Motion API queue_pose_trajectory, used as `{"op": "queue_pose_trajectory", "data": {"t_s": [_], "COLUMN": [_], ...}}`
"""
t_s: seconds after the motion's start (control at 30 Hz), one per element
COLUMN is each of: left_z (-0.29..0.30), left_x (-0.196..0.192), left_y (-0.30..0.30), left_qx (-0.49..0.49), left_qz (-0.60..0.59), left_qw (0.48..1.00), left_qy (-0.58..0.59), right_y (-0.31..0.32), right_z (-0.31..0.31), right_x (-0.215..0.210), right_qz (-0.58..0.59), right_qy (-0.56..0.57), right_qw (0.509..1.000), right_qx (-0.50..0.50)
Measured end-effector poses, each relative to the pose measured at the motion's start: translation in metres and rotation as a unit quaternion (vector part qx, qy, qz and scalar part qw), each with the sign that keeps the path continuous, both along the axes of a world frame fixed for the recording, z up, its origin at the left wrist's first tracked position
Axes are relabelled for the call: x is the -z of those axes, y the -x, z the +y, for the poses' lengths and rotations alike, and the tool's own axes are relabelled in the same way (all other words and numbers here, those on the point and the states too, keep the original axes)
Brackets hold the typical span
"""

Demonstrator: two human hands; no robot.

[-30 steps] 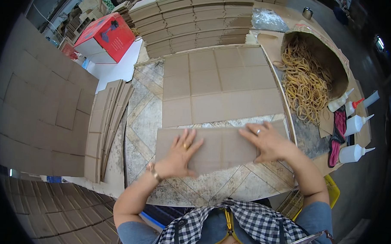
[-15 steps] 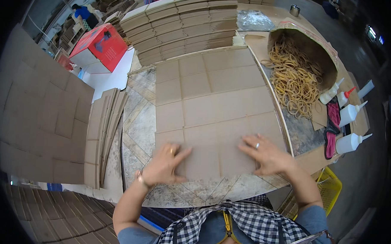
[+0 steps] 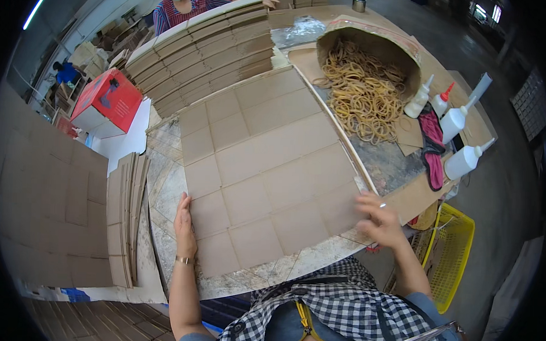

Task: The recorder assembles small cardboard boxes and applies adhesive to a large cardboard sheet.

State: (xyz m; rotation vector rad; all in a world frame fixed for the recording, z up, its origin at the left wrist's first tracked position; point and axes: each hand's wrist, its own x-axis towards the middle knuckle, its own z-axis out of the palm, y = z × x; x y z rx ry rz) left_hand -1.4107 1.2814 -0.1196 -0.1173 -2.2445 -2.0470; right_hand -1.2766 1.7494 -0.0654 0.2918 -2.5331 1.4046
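Note:
A wide brown cardboard sheet (image 3: 257,185), creased into a grid of panels, lies flat on the worn, patterned tabletop (image 3: 161,193) before me. Along its left edge rests my left hand (image 3: 185,224), fingers stretched out and pressed upright to the side. My right hand (image 3: 379,222) is at the sheet's right near corner, slightly blurred, with its fingers loosely bent and apart; nothing shows in its grasp. A thin pale wooden strip (image 3: 340,134) runs along the sheet's right side, and another borders the far edge.
Behind the sheet rises a tall cardboard stack (image 3: 208,54), with a masked person (image 3: 176,8) beyond. Rubber bands (image 3: 363,92) spill from a sack (image 3: 374,33) at right, near white squeeze bottles (image 3: 463,162). A yellow basket (image 3: 450,258) stands below; cardboard pieces (image 3: 124,219) lean at left.
My hands have spread from the sheet's near surface to its left and right edges. The view has turned, bringing the person behind the stack into sight.

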Motion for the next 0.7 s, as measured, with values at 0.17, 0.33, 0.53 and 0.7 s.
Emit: {"op": "queue_pose_trajectory", "data": {"t_s": [0.17,0.33,0.53,0.7], "left_z": [0.015,-0.001,-0.023,0.018], "left_x": [0.0,0.0,0.013,0.012], "left_y": [0.009,0.006,-0.055,-0.059], "left_qx": [0.039,-0.021,-0.188,-0.167], "left_qz": [0.011,0.018,0.016,0.006], "left_qw": [0.998,0.981,0.955,0.951], "left_qy": [-0.051,-0.19,-0.228,-0.259], "right_y": [-0.024,-0.023,0.013,0.031], "right_z": [0.078,0.184,0.21,0.251], "right_x": [0.05,0.092,0.074,0.091], "right_qz": [0.121,0.206,0.261,0.336], "right_qy": [0.362,0.621,0.826,0.865], "right_qw": [0.858,0.713,0.476,0.373], "right_qx": [0.343,0.253,0.154,0.01]}}
